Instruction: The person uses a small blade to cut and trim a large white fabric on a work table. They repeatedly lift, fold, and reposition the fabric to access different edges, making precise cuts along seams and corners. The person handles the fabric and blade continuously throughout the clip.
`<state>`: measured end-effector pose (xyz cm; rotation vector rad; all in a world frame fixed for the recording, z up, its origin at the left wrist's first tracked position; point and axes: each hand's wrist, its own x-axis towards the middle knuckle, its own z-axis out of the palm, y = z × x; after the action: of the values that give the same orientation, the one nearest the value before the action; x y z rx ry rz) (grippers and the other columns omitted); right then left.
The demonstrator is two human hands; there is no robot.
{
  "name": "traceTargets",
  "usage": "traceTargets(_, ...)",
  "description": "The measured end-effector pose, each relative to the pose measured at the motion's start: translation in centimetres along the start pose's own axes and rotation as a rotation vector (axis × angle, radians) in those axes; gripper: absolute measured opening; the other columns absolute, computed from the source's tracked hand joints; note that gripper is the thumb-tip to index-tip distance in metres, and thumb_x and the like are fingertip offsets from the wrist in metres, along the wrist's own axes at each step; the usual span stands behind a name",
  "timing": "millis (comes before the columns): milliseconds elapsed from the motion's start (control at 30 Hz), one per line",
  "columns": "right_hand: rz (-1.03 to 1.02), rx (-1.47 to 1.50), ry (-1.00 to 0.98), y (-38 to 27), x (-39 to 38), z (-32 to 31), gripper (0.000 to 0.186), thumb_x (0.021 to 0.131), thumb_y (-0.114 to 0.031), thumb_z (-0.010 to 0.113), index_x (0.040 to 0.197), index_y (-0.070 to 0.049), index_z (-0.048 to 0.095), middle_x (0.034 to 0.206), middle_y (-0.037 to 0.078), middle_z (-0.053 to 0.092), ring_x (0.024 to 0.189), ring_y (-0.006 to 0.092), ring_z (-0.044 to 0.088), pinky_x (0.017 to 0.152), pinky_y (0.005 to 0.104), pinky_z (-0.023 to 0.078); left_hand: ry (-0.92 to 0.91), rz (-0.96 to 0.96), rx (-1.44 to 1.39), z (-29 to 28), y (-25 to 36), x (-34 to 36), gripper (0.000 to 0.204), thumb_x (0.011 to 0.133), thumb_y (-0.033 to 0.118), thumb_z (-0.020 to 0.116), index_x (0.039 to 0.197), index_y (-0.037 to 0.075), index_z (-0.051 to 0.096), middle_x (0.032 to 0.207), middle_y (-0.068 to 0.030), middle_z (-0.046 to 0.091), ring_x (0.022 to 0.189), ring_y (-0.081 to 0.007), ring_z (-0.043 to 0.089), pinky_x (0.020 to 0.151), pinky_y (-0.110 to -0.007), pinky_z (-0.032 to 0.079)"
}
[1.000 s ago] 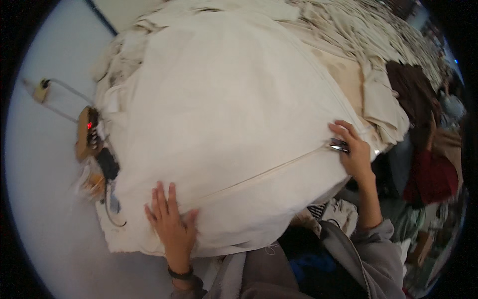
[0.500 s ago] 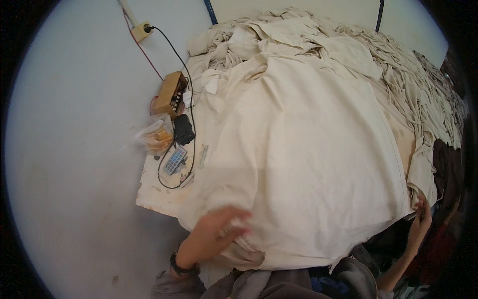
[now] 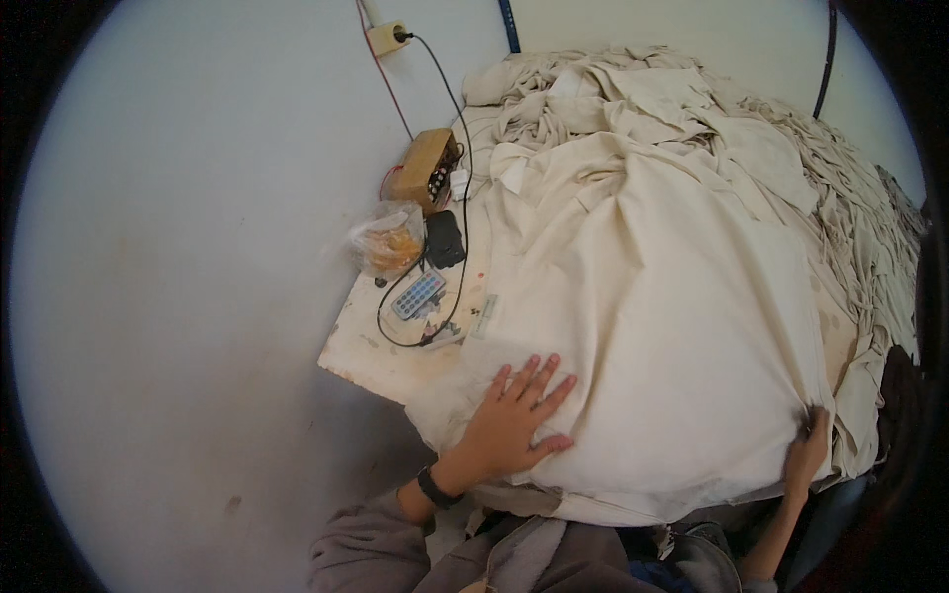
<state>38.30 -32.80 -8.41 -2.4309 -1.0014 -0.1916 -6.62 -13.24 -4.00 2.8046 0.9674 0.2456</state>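
A large cream cloth [image 3: 682,366] lies spread over the table and hangs over its near edge, with long creases running away from me. My left hand [image 3: 519,415] rests flat on its near left part, fingers spread, a dark band round the wrist. At the cloth's right edge my right hand [image 3: 811,445] is closed, its fingers bent round the edge, where small folds draw together. Something small and dark shows by those fingers, too blurred to name.
Heaped cream fabric [image 3: 820,173] fills the far and right sides. On the table's bare left part [image 3: 371,336] are a remote control [image 3: 419,295], a black box-shaped item [image 3: 445,239], a plastic bag [image 3: 388,242], a brown box [image 3: 425,168] and a black cable [image 3: 469,148].
My left hand has moved from a curled pose near the front edge to lying flat on the cloth. The right hand has come onto the cloth's right edge. The view has shifted.
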Motion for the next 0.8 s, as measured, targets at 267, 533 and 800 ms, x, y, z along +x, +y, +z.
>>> traceTargets(267,0.228,-0.373,0.163,1.9,-0.8,-8.7,0.049,0.089,-0.015,0.050,0.135,-0.002,0.040,0.140,0.018,0.038,0.123,0.0354,0.044,0.100,0.0400,0.037,0.234,-0.175,-0.398,-4.4,-0.3,-2.3,0.040,0.083,0.019,0.065,0.119,0.006,0.057,0.121,-0.0138,0.057,0.111,-0.0314,0.053,0.090,-0.040,0.044)
traceTargets(533,-0.232,-0.003,-0.109,-4.7,0.4,-0.5,0.070,0.064,0.016,0.042,0.129,-0.010,0.051,0.138,0.012,0.043,0.130,0.0301,0.037,0.109,0.0407,0.026,0.163,-0.145,0.006,0.6,-1.2,2.2,0.064,0.090,0.044,0.047,0.140,0.007,0.032,0.146,-0.0197,0.027,0.134,-0.0348,0.027,0.108,-0.044,0.023)
traceTargets(800,-0.083,-0.202,-0.116,-7.2,3.4,-4.5,0.042,0.074,0.012,0.045,0.112,-0.002,0.057,0.112,0.020,0.058,0.103,0.0334,0.058,0.087,0.0392,0.044,0.423,-0.285,-0.029,-3.4,-2.6,1.4,0.040,0.083,0.021,0.062,0.117,0.002,0.055,0.102,-0.0148,0.060,0.092,-0.0300,0.059,0.077,-0.035,0.049)
